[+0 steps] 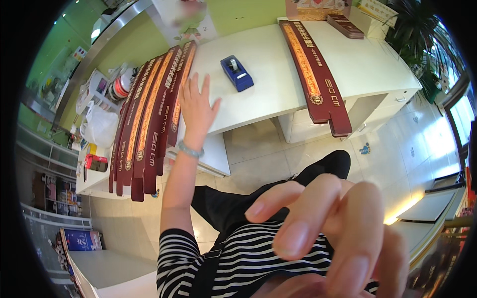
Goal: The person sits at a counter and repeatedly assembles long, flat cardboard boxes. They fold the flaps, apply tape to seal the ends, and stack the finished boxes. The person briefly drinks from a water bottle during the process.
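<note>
My left hand (197,102), with a bracelet (191,150) on its wrist, is spread over the white desk (253,107). Its fingers lie along the edge of the nearest long dark-red box (181,89) and hold nothing. Several such flat boxes (144,124) lie side by side to its left, overhanging the front edge. A blue tape dispenser (237,73) stands right of the hand. Close to the camera, my right hand (338,223) is raised with bent, parted fingers, and nothing shows in it.
Another long dark-red box (313,74) lies on the right, its end past the desk edge. Behind it is a stack of dark-red cards (345,26). A white plastic bag (101,125) and a red container (96,163) sit on the far left. A plant (420,47) stands at the right.
</note>
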{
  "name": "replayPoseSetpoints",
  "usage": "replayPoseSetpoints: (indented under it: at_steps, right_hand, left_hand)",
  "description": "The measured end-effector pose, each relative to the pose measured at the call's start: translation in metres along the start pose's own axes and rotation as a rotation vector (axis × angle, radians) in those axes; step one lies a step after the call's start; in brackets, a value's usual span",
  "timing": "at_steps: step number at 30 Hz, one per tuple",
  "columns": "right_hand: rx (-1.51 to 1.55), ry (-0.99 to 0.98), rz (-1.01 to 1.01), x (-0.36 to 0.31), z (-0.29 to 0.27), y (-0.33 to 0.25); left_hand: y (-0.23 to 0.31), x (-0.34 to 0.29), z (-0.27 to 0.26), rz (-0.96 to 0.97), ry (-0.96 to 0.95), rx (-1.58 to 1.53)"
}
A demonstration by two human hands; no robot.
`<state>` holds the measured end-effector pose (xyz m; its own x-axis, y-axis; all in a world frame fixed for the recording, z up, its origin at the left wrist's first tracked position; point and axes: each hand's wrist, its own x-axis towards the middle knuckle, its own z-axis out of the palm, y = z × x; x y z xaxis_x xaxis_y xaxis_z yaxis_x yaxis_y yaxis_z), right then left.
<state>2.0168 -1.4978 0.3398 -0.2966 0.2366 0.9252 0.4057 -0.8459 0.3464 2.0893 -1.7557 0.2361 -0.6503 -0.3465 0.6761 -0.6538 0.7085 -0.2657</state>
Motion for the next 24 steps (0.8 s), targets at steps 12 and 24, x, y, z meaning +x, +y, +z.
replayPoseSetpoints:
  at_steps: [12,24]
  right_hand:
    - [-2.219,-0.419,1.306,-0.038,-0.218,-0.036]
    - [-2.070,-0.058,2.025,-0.036,-0.316,-0.083]
  left_hand:
    - [0.089,-0.113,-0.062,-0.170,-0.122,-0.623]
    - [0.099,-0.133,-0.070,-0.212,-0.178,-0.763]
